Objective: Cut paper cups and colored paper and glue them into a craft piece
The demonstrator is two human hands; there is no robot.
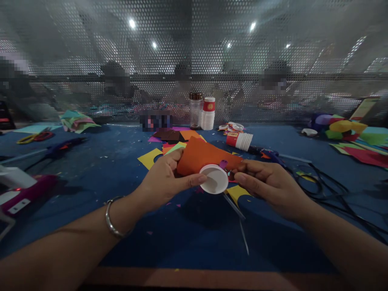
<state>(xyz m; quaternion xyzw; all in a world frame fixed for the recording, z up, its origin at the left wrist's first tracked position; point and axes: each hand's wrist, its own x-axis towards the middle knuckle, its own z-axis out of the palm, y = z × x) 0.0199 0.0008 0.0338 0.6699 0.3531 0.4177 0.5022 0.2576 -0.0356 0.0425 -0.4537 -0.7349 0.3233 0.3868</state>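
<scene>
My left hand [165, 178] is closed on a white paper cup [214, 184], its thumb on the rim and the other fingers behind an orange sheet of paper [204, 155]. The cup's open mouth faces me. Whether the orange sheet is stuck to the cup or only held against it, I cannot tell. A small purple paper piece [223, 164] shows at the cup's upper rim. My right hand [263, 182] is pinched at the right side of the cup, by the sheet's right corner; what lies between its fingertips is too small and dark to name.
Colored paper [169, 136] lies behind the cup. Stacked paper cups [208, 115] and a clear bottle [195, 111] stand farther back. Glue guns [65, 147] lie left and right, with black cables [324, 182] at right. A power strip [30, 198] and scissors [34, 137] are at left.
</scene>
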